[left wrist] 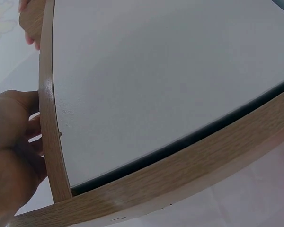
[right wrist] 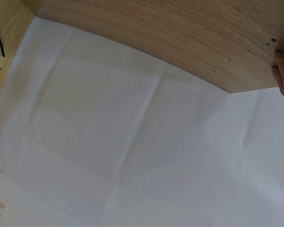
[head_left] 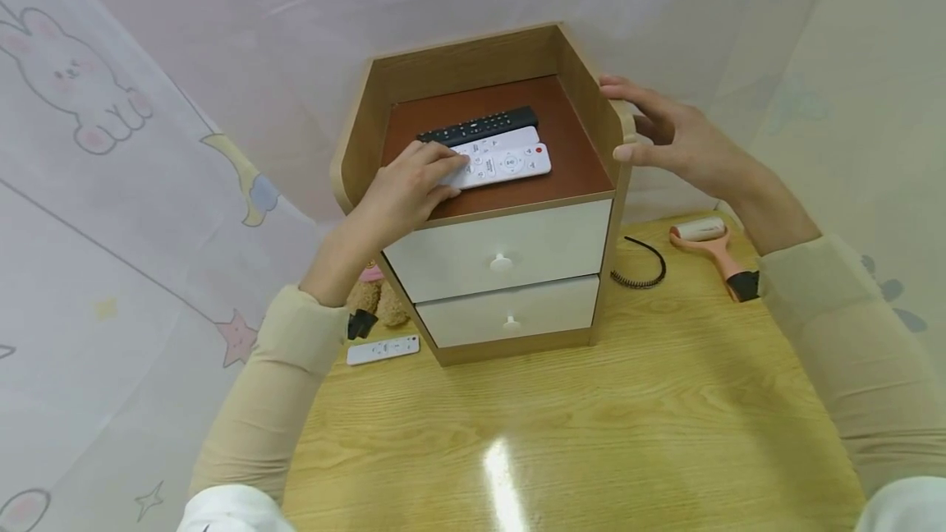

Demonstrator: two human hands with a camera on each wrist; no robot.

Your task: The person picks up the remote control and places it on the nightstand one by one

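A small wooden cabinet (head_left: 608, 240) with two white drawers stands on the table, its brown top tray edged by raised wooden sides. On that tray lie a black remote control (head_left: 491, 126), a white remote control (head_left: 517, 136) in front of it, and another white remote control (head_left: 517, 164) nearest me. My left hand (head_left: 410, 187) holds the left end of the nearest white remote, fingers on top and thumb at its front edge. With my right hand (head_left: 683, 134) I grip the raised right side of the cabinet. The left wrist view hides the remotes.
On the table (head_left: 517, 409), another white remote control (head_left: 383, 350) lies left of the cabinet, near a brown fuzzy thing (head_left: 392, 304), partly hidden. To the right are a black headband (head_left: 650, 280) and a lint roller (head_left: 709, 246) with a pink handle. Pale printed sheets (head_left: 185, 187) hang around.
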